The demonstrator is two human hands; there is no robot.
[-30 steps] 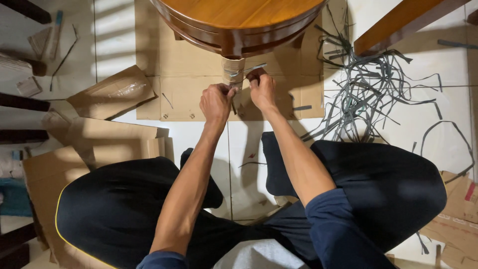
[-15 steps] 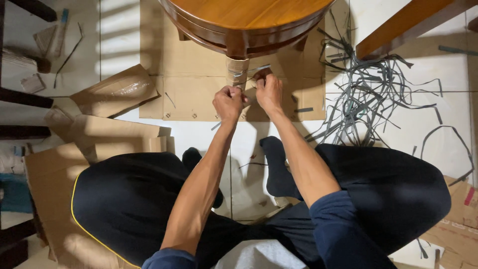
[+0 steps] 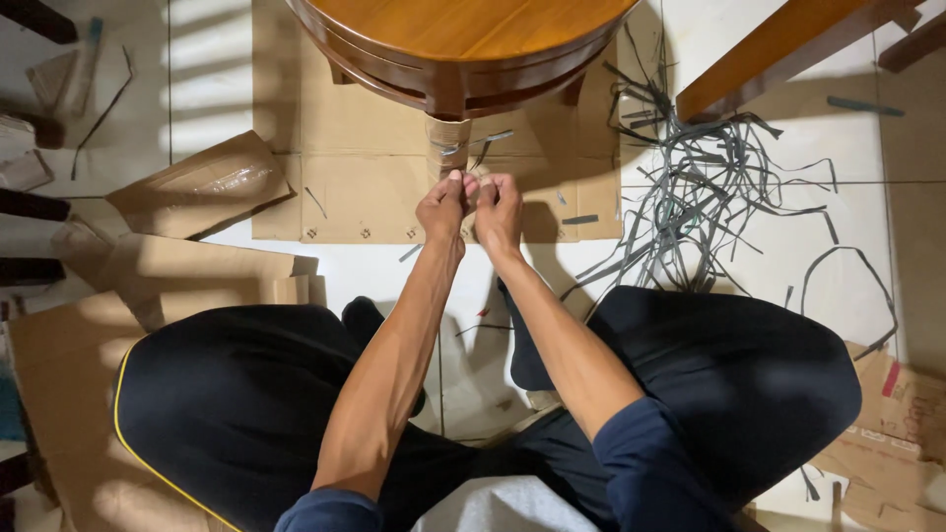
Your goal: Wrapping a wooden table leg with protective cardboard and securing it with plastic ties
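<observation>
A table leg wrapped in brown cardboard (image 3: 448, 138) stands under the round wooden table (image 3: 463, 25). A thin grey strap (image 3: 471, 145) runs around the wrap, and one end drops toward my hands. My left hand (image 3: 440, 207) and my right hand (image 3: 500, 209) meet just below the wrap, knuckles touching. Both have their fingertips pinched shut, apparently on the strap's end. What lies between the fingers is mostly hidden. My forearms reach out over my crossed legs in black trousers.
A flat cardboard sheet (image 3: 365, 187) lies under the table. A tangle of cut grey straps (image 3: 709, 187) is spread on the tiled floor at the right. Folded cardboard pieces (image 3: 197, 182) lie at the left, more at the lower right (image 3: 892, 414). A wooden beam (image 3: 778, 59) crosses the upper right.
My right hand has come down from the strap's free end beside the wrap. Both hands now meet, pinched together, lower at the base of the wrapped leg.
</observation>
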